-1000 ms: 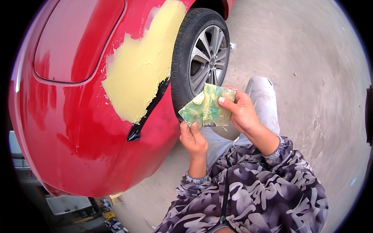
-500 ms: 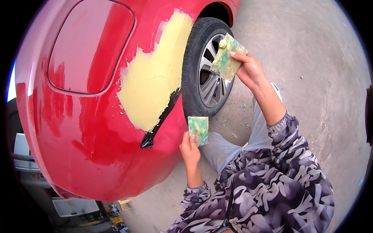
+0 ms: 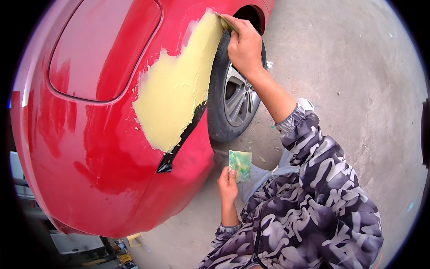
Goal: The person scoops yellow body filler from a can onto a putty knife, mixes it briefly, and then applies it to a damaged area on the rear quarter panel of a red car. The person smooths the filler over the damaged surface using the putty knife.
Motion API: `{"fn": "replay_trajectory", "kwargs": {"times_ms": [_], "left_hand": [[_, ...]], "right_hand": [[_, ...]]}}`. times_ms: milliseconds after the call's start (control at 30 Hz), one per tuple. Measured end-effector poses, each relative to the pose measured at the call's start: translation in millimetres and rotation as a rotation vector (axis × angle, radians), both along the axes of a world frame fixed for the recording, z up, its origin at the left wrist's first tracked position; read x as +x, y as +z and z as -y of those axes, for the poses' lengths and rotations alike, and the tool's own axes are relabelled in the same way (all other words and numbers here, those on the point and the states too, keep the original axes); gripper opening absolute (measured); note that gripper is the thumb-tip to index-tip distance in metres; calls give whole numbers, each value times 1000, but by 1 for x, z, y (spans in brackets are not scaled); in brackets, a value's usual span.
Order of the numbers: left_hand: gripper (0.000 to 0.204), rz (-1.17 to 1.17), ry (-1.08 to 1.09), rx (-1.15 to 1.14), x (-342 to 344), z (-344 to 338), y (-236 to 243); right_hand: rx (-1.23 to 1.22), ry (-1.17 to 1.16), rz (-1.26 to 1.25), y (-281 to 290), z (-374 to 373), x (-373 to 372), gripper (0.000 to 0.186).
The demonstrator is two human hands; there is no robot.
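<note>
A broad patch of pale yellow body filler covers the red car's rear fender beside the wheel arch. My right hand is closed on a thin putty spreader, seen nearly edge-on at the filler's far end by the arch lip. Whether its edge presses on the filler is hard to tell. Lower down, my left hand pinches a square putty spreader, smeared green and yellow, held away from the car. Black tape runs along the filler's lower right edge.
The black tire with its silver alloy wheel stands right of the filler, partly behind my right arm. A fuel door lies upper left. Grey concrete floor with small specks stretches to the right. Shelved items sit at lower left.
My right hand has swung up and left, bringing its spreader from over the wheel to the filler's far end. My left hand has moved slightly down and right with its spreader.
</note>
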State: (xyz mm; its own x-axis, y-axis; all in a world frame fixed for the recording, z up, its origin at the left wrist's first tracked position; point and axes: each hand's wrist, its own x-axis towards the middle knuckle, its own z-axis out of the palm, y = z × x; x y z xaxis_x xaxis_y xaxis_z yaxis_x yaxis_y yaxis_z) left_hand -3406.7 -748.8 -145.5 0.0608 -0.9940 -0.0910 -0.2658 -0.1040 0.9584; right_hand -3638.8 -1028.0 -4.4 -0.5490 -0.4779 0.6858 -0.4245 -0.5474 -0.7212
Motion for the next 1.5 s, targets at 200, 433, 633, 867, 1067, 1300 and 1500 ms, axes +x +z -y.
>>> {"fn": "replay_trajectory", "kwargs": {"times_ms": [200, 433, 633, 867, 1067, 1300, 1500], "left_hand": [[19, 18, 2, 33, 14, 0, -12], [18, -20, -33, 77, 15, 2, -22], [19, -73, 29, 61, 14, -3, -19], [19, 23, 7, 33, 3, 4, -19], [17, 81, -30, 2, -2, 9, -14], [15, 31, 19, -36, 5, 4, -11], [16, 23, 33, -41, 10, 4, -17]], "right_hand": [[46, 145, -45, -8, -43, 36, 39], [37, 8, -16, -4, 4, 1, 40], [32, -48, -71, -5, -21, 42, 41], [106, 297, -112, -21, -100, 82, 45], [121, 254, 108, -21, -41, 7, 39], [238, 236, 73, 2, 3, -11, 40], [89, 81, -31, -9, -13, 26, 38]]}}
